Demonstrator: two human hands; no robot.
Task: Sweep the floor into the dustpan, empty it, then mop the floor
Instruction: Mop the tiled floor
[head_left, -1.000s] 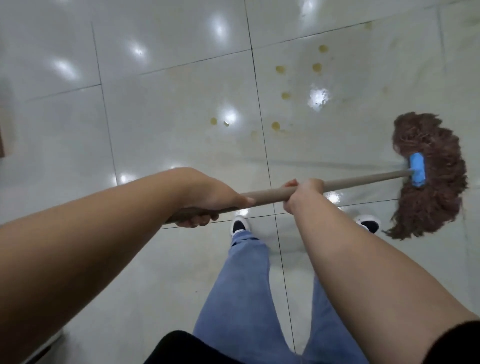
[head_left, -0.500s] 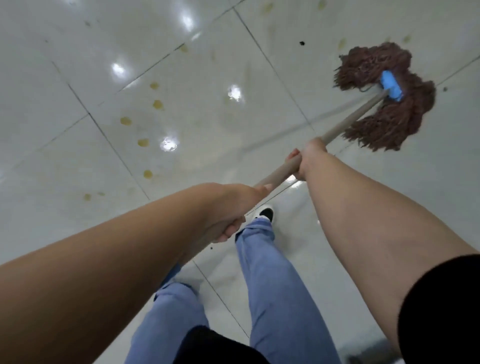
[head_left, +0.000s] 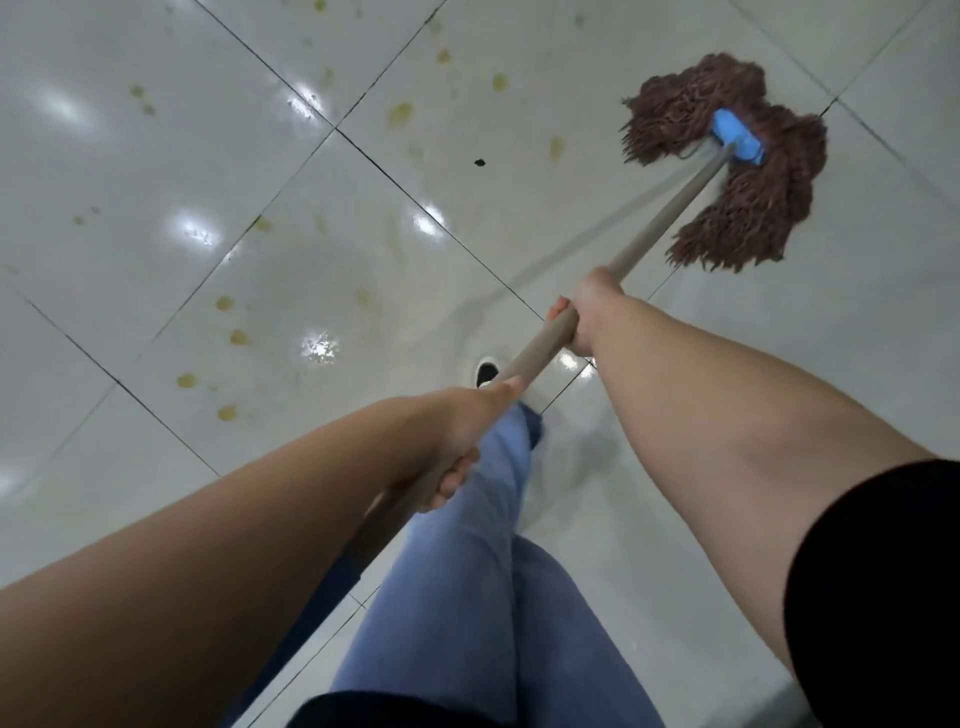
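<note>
A mop with a brown string head (head_left: 743, 171) and a blue clamp (head_left: 737, 136) lies spread on the glossy white tile floor (head_left: 156, 171) at the upper right. Its tan wooden handle (head_left: 670, 210) slants down-left toward me. My right hand (head_left: 589, 312) grips the handle about midway. My left hand (head_left: 452, 441) grips it lower, near its end. Yellowish stains (head_left: 240, 338) dot the tiles to the left of the mop, and a small dark speck (head_left: 479, 162) lies near the middle top.
My legs in blue jeans (head_left: 483, 571) fill the lower middle, with one black-and-white shoe (head_left: 485, 370) showing under the handle. Dark grout lines cross the floor diagonally. Ceiling lights reflect in the tiles.
The mop head has swung from my right side near my feet to out ahead at the upper right. The view has turned, so the stains sit farther left. Both hands keep their grip.
</note>
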